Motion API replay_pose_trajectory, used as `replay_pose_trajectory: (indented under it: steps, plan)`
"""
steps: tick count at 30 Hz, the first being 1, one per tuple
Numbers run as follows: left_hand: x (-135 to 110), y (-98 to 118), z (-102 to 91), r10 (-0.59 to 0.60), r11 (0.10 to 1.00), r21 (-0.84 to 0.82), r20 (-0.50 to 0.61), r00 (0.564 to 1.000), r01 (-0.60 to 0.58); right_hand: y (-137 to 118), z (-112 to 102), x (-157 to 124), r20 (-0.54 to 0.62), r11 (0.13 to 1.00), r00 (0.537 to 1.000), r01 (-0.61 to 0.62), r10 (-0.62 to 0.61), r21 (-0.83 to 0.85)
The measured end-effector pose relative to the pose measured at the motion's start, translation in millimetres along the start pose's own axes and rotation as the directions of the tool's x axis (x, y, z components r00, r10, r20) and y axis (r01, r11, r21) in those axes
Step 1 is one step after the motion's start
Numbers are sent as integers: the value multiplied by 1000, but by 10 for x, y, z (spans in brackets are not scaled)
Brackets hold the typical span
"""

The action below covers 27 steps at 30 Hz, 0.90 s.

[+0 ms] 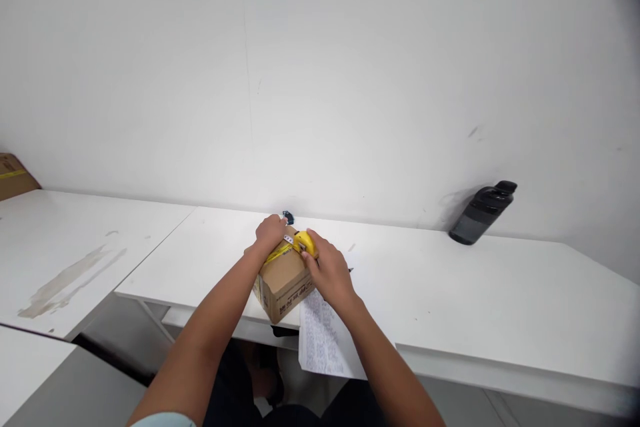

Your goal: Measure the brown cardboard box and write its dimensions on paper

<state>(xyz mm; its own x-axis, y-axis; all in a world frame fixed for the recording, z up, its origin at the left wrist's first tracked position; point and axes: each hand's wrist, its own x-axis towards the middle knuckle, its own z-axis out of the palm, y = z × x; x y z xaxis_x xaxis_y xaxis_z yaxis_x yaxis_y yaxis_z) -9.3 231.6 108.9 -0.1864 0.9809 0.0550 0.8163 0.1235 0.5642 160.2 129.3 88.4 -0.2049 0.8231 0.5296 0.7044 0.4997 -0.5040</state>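
A small brown cardboard box (285, 278) with yellow tape and dark print sits tilted to my view at the table's front edge. My right hand (330, 270) is closed around a yellow tape measure (305, 243) over the top of the box. A short length of its white blade (289, 239) shows, pointing toward my left hand (271, 231). That hand is closed at the box's far left edge; its fingertips are mostly hidden, and I cannot tell if it grips the blade's end or the box. Just beyond lies a small dark teal item (289, 217).
Under the box and right forearm, handwritten paper sheets (325, 340) overhang the front edge of the white table (450, 300). A pen tip (351, 270) shows beside my right hand. A black bottle (483, 213) stands near the wall. Another cardboard box (17, 177) is far left.
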Motion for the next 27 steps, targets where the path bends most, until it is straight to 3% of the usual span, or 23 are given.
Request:
replay_pose_trajectory:
  steps: [5,10,14,17,20,22,24,27]
  plan:
    - [85,-85,-14,-42,986,-156,69,997,52,-230,36,393,195,988,980,61,-33,-142]
    - [140,-171,-15,-63,909,-405,98,993,97,-238,47,679,341,986,940,67,-12,-149]
    - [114,-98,-52,-117,839,-537,-16,993,90,-207,151,804,349,988,934,114,-73,-100]
    - [18,25,-249,-120,823,-569,-192,974,-11,-116,173,840,347,991,928,129,-135,39]
    - [-247,28,-577,72,831,-499,-345,936,-248,54,81,800,346,961,924,69,-163,268]
    - [-573,-104,-698,163,841,-444,-335,928,-308,160,-6,743,360,914,915,25,-185,405]
    - [-986,-307,-601,100,867,-446,-281,954,-222,221,-59,680,381,868,896,11,-229,497]
    - [-1557,-575,-76,-70,838,-538,-277,958,-94,217,-25,602,419,837,864,5,-280,547]
